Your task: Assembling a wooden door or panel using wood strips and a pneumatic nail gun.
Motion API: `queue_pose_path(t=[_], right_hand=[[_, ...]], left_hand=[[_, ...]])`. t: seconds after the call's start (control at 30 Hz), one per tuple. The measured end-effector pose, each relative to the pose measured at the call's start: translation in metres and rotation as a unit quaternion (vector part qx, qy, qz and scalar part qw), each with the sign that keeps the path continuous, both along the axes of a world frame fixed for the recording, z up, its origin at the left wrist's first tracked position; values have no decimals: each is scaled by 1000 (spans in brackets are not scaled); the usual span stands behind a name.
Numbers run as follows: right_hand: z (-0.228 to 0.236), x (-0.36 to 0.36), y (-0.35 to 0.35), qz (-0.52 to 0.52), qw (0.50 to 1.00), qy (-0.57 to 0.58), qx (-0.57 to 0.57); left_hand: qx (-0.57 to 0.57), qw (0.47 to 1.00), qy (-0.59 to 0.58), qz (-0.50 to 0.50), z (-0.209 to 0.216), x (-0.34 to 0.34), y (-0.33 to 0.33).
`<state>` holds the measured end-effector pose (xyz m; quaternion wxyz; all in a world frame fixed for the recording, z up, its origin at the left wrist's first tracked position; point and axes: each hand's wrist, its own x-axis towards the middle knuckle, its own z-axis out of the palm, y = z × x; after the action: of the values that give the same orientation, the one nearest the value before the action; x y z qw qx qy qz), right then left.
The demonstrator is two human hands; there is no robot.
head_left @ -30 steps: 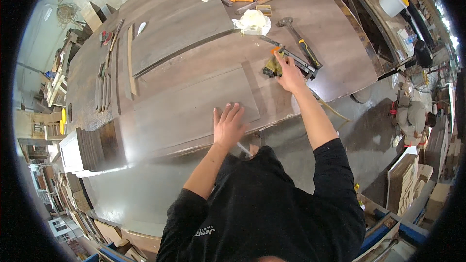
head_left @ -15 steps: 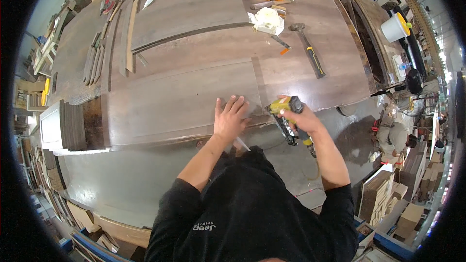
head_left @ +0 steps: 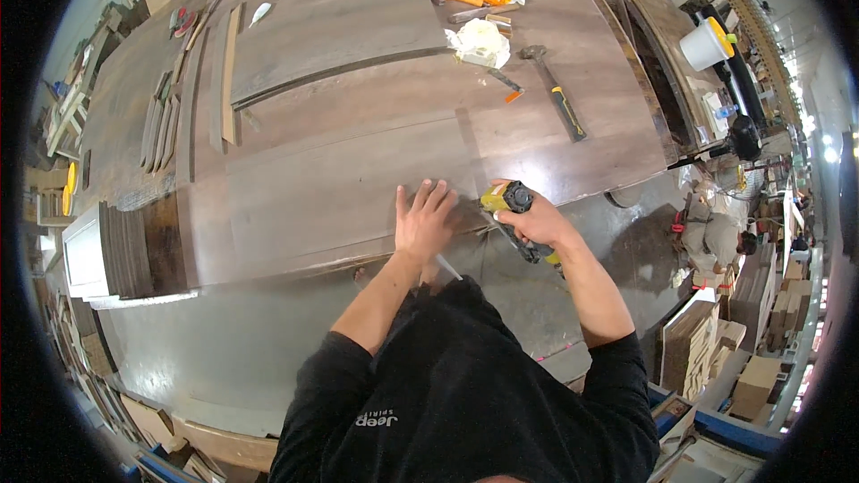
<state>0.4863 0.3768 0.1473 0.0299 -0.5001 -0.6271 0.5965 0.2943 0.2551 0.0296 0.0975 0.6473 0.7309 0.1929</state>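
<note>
My left hand (head_left: 423, 225) lies flat with fingers spread on a thin brown-grey panel (head_left: 331, 186) along the near edge of the big table. In my right hand (head_left: 541, 222) is a yellow-and-black nail gun (head_left: 507, 198), gripped by its handle. Its nose is beside the panel's right end, close to the table's front edge; whether it touches the wood cannot be made out. Part of the handle is hidden by my fingers.
A hammer (head_left: 557, 94) and an orange-tipped tool (head_left: 506, 83) lie beyond the nail gun. A crumpled cloth (head_left: 481, 42) is behind them. Thin wood strips (head_left: 230, 76) lie at left, stacked boards (head_left: 127, 250) at the near left corner. Another person (head_left: 716, 233) crouches at right.
The nail gun in my right hand has moved left and turned, its nose closer to the panel's end. My left hand stays on the panel. The view has shifted slightly.
</note>
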Motion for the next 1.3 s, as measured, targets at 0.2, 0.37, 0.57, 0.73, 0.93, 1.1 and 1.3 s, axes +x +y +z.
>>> queue_pose_path(t=[0.2, 0.37, 0.57, 0.73, 0.93, 1.1, 1.3], right_hand=[[-18, 14, 0, -9, 999, -17, 25], [11, 22, -43, -59, 996, -60, -7], [-43, 56, -81, -72, 995, 65, -29], [-17, 62, -106, -97, 993, 40, -44], [18, 55, -90, -125, 991, -40, 22], [-2, 48, -54, -115, 993, 31, -5], [6, 16, -44, -64, 997, 41, -11]], left_hand=[[-1, 999, 32, -23, -3, 3, 4], [25, 998, 48, -36, -6, 0, -11], [78, 995, 23, -60, -29, -14, -21], [99, 992, 44, -65, -30, -17, -23], [91, 992, 38, -77, -9, -17, -12], [71, 996, 3, -52, -18, -17, 1], [80, 996, -34, -30, -17, -23, -12]])
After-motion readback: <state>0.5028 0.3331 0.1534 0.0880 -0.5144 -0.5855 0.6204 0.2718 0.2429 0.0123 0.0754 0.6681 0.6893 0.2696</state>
